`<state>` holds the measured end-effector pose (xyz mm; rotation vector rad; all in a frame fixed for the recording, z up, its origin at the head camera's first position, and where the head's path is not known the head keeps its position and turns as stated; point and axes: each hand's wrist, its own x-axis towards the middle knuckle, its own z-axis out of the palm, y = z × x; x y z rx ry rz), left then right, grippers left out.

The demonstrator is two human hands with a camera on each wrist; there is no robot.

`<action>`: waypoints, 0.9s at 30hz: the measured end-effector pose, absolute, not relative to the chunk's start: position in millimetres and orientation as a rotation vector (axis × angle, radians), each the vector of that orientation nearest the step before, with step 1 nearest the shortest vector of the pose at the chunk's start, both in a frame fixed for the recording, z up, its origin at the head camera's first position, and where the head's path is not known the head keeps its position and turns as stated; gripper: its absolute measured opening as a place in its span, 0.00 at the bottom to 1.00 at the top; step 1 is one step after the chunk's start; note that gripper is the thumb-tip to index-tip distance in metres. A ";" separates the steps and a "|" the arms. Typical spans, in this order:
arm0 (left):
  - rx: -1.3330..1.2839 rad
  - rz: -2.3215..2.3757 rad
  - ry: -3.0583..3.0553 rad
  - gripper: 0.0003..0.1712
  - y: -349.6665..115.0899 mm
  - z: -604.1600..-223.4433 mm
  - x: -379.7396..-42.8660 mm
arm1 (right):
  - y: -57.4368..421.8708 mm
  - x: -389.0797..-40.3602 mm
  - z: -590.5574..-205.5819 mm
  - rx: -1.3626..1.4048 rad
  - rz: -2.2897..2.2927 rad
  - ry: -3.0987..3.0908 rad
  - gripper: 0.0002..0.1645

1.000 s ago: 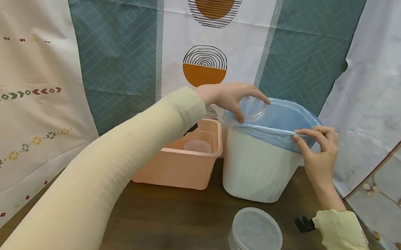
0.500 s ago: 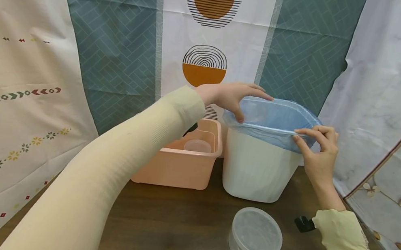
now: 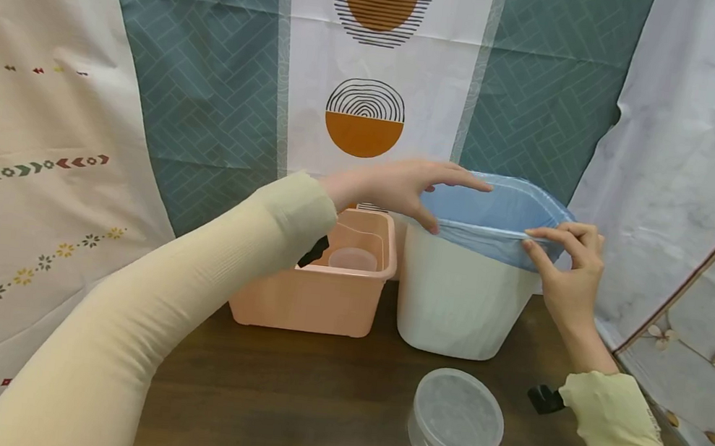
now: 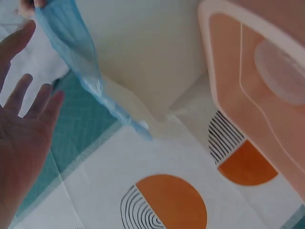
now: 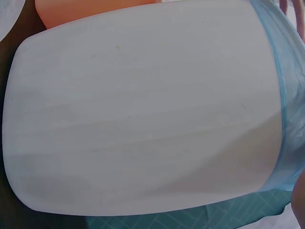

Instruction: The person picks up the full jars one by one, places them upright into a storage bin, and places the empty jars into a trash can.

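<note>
At centre-right, the bin liner [image 3: 482, 243] is pinched, seemingly for steadiness, by the right hand [image 3: 567, 270]; the left hand [image 3: 394, 187] is splayed.

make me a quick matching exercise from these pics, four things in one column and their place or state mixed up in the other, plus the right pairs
Things
1. Blue bag
2. Bin
3. Basin
4. Round translucent container

Places and states
A. Peach-coloured, with a pale round item visible inside
B. On the brown table, nearer the camera than the other three
C. Folded over a rim and pinched there
D. White, standing upright and lined in blue

Right pairs
1-C, 2-D, 3-A, 4-B
</note>
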<state>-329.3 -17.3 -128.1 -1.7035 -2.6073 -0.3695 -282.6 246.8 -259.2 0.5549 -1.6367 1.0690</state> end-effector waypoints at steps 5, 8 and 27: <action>-1.822 -0.508 -2.577 0.46 -19.1 -141.5 -313.2 | 245.9 -283.1 -259.6 0.540 1.058 -1.646 0.10; -1.881 -0.579 -2.568 0.46 -19.8 -151.6 -306.0 | 246.6 -284.0 -260.5 0.535 1.064 -1.647 0.10; -2.111 -0.626 -2.552 0.50 4.2 -245.5 -276.4 | 245.1 -281.2 -258.8 0.560 1.034 -1.625 0.09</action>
